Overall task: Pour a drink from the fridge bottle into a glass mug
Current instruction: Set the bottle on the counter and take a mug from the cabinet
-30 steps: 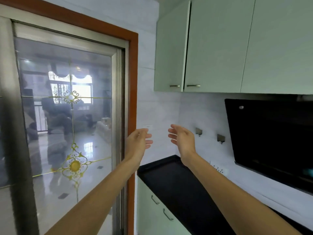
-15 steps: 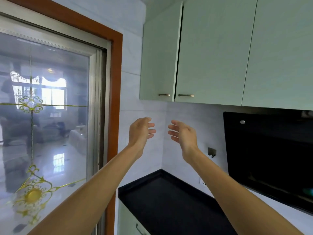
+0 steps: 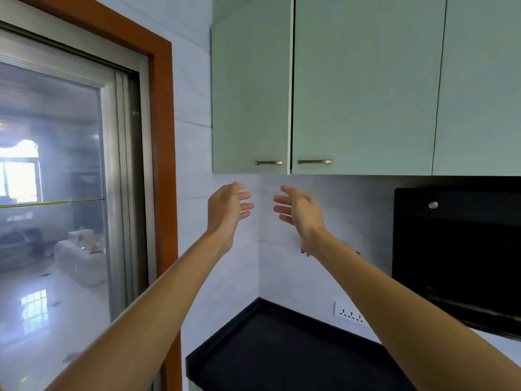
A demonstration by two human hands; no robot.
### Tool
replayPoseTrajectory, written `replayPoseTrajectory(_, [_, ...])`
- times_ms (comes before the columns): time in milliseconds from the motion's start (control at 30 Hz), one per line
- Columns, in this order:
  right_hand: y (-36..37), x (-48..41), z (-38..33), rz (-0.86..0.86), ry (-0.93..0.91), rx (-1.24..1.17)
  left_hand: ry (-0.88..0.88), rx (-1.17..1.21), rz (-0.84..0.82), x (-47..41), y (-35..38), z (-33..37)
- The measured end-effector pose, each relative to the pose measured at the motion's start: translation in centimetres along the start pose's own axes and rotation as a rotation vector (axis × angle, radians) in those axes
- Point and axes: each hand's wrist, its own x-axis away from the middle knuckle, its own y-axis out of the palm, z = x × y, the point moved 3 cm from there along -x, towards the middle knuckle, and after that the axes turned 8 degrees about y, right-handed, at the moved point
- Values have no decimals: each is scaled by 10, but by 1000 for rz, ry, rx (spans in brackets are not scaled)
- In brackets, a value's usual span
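Note:
No bottle, fridge or glass mug is in view. My left hand [image 3: 227, 210] and my right hand [image 3: 300, 211] are raised side by side in front of the tiled wall corner, palms facing each other, fingers spread and holding nothing. They hover just below two pale green wall cabinet doors, the left door [image 3: 251, 88] and the right door [image 3: 363, 86], both closed. Each door has a small metal handle near its lower edge: left handle [image 3: 268, 162], right handle [image 3: 315, 162].
A black countertop [image 3: 282, 356] fills the corner below my arms, with a wall socket [image 3: 351, 316] above it. A black range hood [image 3: 456, 255] hangs at the right. A glass sliding door [image 3: 53, 193] in a brown frame stands at the left.
The view has swung right and upward, away from the glass door toward the wall cabinets. Both hands have risen closer to the cabinet handles, still apart and holding nothing.

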Motion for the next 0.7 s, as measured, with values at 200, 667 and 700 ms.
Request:
replayPoseTrajectory(200, [-5,-56,11,79,-15,41,-33,70,-64,-47,17,-31])
replayPoseTrajectory(667, [-13,-175,10,105,-77,-29,8,175,-155,-154,91,-69])
replayPoseTrajectory(700, [-12,-182,9,106,-84,-29,12,184,-165,-159,96,-70])
